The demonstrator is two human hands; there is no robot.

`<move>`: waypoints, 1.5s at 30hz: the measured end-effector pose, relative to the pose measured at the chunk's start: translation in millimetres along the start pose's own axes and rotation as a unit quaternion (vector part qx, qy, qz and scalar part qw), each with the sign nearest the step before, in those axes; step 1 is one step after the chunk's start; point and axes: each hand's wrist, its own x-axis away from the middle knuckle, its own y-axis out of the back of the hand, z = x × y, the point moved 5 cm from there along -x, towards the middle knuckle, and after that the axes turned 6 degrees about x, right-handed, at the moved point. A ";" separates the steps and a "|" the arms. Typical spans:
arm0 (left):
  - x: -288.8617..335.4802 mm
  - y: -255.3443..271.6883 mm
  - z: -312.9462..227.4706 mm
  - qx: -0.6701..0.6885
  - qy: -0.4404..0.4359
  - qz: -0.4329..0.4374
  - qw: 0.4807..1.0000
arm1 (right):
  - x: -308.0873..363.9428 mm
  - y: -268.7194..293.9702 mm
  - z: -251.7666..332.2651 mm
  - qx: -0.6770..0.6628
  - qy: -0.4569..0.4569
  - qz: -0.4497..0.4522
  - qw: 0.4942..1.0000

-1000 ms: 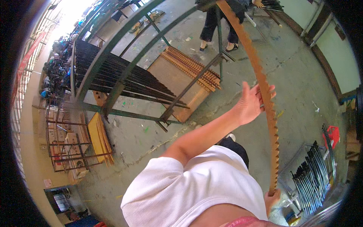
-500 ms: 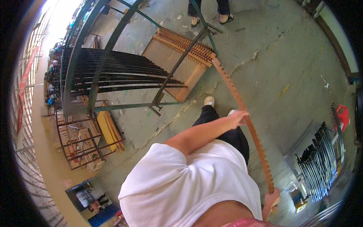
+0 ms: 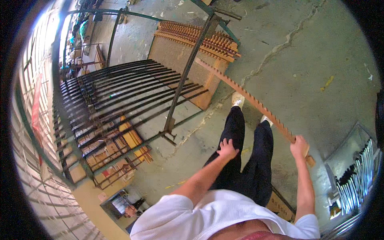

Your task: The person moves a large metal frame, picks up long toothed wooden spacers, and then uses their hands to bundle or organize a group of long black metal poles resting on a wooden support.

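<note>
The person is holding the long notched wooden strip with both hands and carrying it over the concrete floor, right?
Not quite: only the right hand grips the long notched wooden strip, near its close end. The left hand is off it, open beside the leg in dark trousers. The head view shows this. The strip is indeed over the concrete floor.

A cracked grey concrete floor [image 3: 320, 52] holds a green metal rack [image 3: 120, 100], with seemingly barred windows [image 3: 36, 80] glaring.

Long notched wooden strip [image 3: 256, 102], slanted
</note>
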 end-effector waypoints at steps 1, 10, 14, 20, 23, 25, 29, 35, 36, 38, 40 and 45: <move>-11.5 -4.9 5.0 -0.014 0.010 -0.012 1.000 | -32.4 -11.4 21.1 -0.017 0.009 0.006 1.000; -80.6 44.5 -7.7 -0.145 -0.173 -0.197 0.954 | -300.4 -124.2 231.5 -0.134 0.104 -0.055 0.984; -96.5 59.0 -7.1 -0.173 -0.175 -0.184 0.952 | -378.8 -164.4 332.3 -0.189 0.135 -0.061 0.971; -105.6 69.9 -12.8 -0.201 -0.161 -0.179 0.950 | -469.8 -186.6 440.5 -0.078 0.173 -0.241 0.952; -107.8 69.1 -8.6 -0.206 -0.156 -0.172 0.951 | -462.1 -163.8 436.5 -0.052 0.152 -0.322 0.933; -106.4 67.0 -10.1 -0.196 -0.156 -0.169 0.953 | -439.2 -173.4 417.3 -0.048 0.194 -0.292 0.935; -94.8 63.6 -20.8 -0.180 -0.165 -0.160 0.956 | -352.8 -211.0 312.8 -0.012 0.277 -0.173 0.945; -80.5 45.5 -9.8 -0.160 -0.175 -0.149 0.960 | -141.6 -230.3 88.8 -0.049 0.052 0.045 0.996; -76.5 43.8 -8.1 -0.157 -0.181 -0.132 0.962 | -109.2 -242.0 50.6 0.043 0.059 0.198 0.977; -72.5 31.6 4.2 -0.137 -0.194 -0.113 0.965 | -37.2 -227.7 -14.4 0.134 0.068 0.202 0.968; -60.9 31.0 6.5 -0.140 -0.144 -0.033 0.979 | 1.6 -214.2 -68.9 0.142 0.018 0.258 0.955; -34.5 21.4 4.9 -0.200 -0.061 0.118 0.971 | 13.2 -161.2 -159.0 0.085 -0.113 0.140 0.980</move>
